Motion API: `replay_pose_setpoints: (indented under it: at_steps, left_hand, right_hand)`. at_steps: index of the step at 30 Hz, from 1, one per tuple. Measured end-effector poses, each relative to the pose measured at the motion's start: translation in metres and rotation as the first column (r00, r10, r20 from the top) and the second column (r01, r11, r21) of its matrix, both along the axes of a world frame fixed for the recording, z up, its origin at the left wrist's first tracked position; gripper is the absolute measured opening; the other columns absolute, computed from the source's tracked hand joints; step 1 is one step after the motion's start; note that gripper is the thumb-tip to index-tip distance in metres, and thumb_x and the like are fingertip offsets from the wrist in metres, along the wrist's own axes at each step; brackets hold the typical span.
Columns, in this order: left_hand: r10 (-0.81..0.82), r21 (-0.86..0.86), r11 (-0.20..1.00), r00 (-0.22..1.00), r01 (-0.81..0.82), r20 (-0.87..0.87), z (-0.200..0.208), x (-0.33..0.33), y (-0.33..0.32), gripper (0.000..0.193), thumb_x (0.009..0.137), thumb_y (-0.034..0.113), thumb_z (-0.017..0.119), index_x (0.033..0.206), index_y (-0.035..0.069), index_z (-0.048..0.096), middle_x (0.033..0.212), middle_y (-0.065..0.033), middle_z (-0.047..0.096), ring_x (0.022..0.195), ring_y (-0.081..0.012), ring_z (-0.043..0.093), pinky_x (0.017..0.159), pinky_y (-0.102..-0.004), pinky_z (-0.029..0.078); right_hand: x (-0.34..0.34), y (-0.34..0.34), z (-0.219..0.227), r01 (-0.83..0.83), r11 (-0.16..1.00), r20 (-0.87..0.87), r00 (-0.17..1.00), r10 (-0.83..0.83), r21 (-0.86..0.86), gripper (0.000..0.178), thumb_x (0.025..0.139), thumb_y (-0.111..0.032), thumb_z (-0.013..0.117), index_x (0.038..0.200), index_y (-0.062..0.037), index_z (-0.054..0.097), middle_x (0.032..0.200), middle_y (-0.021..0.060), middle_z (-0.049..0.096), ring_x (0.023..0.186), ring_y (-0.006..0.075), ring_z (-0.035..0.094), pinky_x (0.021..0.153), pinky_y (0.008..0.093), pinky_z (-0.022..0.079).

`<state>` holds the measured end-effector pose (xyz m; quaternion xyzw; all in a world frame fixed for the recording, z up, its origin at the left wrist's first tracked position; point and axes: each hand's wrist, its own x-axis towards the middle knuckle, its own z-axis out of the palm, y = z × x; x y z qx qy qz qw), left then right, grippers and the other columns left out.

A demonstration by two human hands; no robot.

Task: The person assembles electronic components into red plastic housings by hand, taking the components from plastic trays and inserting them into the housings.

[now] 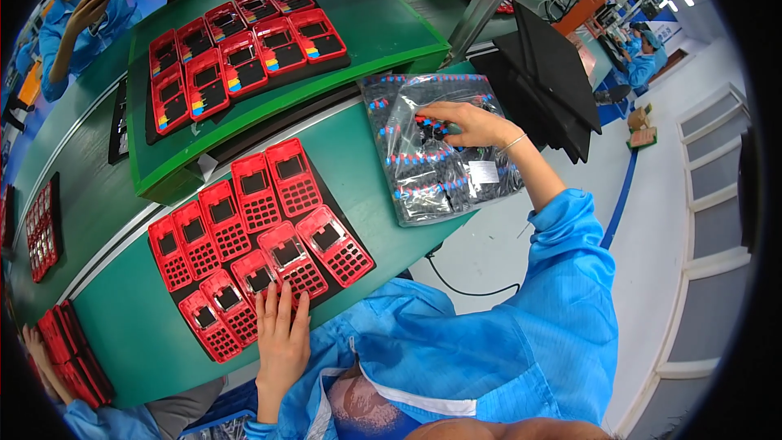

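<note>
My left hand (pixel 283 336) lies with fingers stretched out at the near edge of a black tray, its fingertips on a red keypad phone casing (pixel 295 262). Other red casings (pixel 257 195) with dark screen windows and key holes lie in rows on that tray. My right hand (pixel 476 124) reaches into a clear plastic bag (pixel 419 159) on the right of the bench. Its thumb and fingers close around small black parts (pixel 433 125) with red and blue ends; the exact grip is partly hidden. More such parts fill the bag in rows, with a white label (pixel 483 172) on it.
A raised green platform (pixel 391 53) beyond the bench (pixel 350 155) carries a tray of red casings (pixel 244 61) with colored pieces. Black trays (pixel 546 73) lean stacked beside the metal post (pixel 493 0). Co-workers' hands (pixel 37 350) handle red casings at the left. A cable (pixel 468 293) hangs below.
</note>
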<state>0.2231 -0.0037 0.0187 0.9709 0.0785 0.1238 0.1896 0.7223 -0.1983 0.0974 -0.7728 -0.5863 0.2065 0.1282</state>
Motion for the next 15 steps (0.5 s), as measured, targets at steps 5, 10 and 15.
replay_pose_setpoints:
  at_steps: [5,10,15]
  left_hand:
    - [-0.014,0.000,1.000,1.000,0.014,-0.015,0.001,0.003,-0.002,0.056,0.093,0.001,0.063,0.148,0.005,0.053,0.157,-0.0246,0.042,0.148,-0.0472,0.036,0.120,-0.0648,0.029]
    - [-0.011,-0.013,1.000,1.000,0.011,-0.014,0.000,0.002,-0.004,0.060,0.090,-0.002,0.062,0.148,0.005,0.053,0.158,-0.0247,0.042,0.149,-0.0469,0.036,0.121,-0.0636,0.030]
    - [-0.031,-0.011,0.999,0.999,0.031,-0.015,-0.001,0.003,-0.007,0.062,0.088,-0.003,0.062,0.149,0.005,0.053,0.158,-0.0244,0.041,0.149,-0.0466,0.036,0.121,-0.0636,0.030]
  right_hand:
    - [-0.004,0.011,-0.007,-0.055,0.995,0.131,0.990,0.045,0.077,0.070,0.077,-0.011,0.073,0.144,-0.0055,0.054,0.140,0.0163,0.059,0.127,0.0375,0.058,0.108,0.0433,0.049]
    - [-0.023,0.023,-0.016,0.030,0.999,0.404,0.914,-0.045,0.045,0.062,0.074,-0.015,0.071,0.134,-0.0027,0.057,0.130,0.0172,0.064,0.119,0.0394,0.061,0.101,0.0466,0.050]
    - [-0.025,0.017,-0.030,-0.027,0.972,0.407,0.911,-0.072,0.233,0.060,0.075,-0.015,0.072,0.131,-0.0016,0.057,0.124,0.0193,0.064,0.115,0.0395,0.062,0.100,0.0474,0.050]
